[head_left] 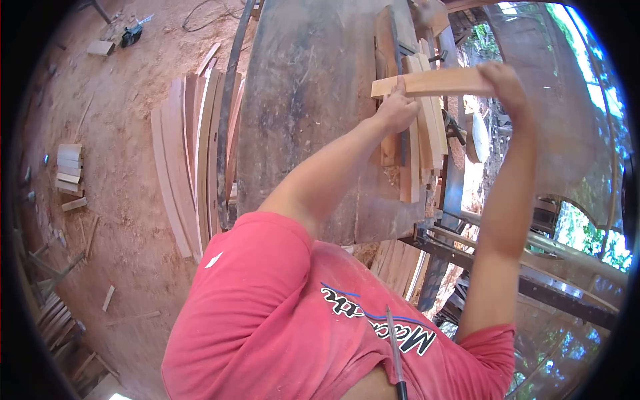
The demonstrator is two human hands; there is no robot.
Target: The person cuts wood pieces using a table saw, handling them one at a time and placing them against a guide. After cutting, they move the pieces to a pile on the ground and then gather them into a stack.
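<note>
A pale wooden board (447, 83) is held crosswise between my two hands over the right side of the workbench (300, 100). My left hand (400, 110) grips it near its left end, with a finger laid over the face. At the other end, my right hand (503, 83) is wrapped round the board, out past the bench edge. Directly below the held board, several upright wooden strips (427, 137) stand side by side along the bench. A darker wooden piece (389, 143) lies just left of them.
Long curved boards (177, 160) lean against the bench's left side. A small stack of short wood pieces (69, 167) lies on the dusty floor (120, 220). A metal rail (533, 283) runs at the lower right. A pen (395, 347) hangs before my shirt.
</note>
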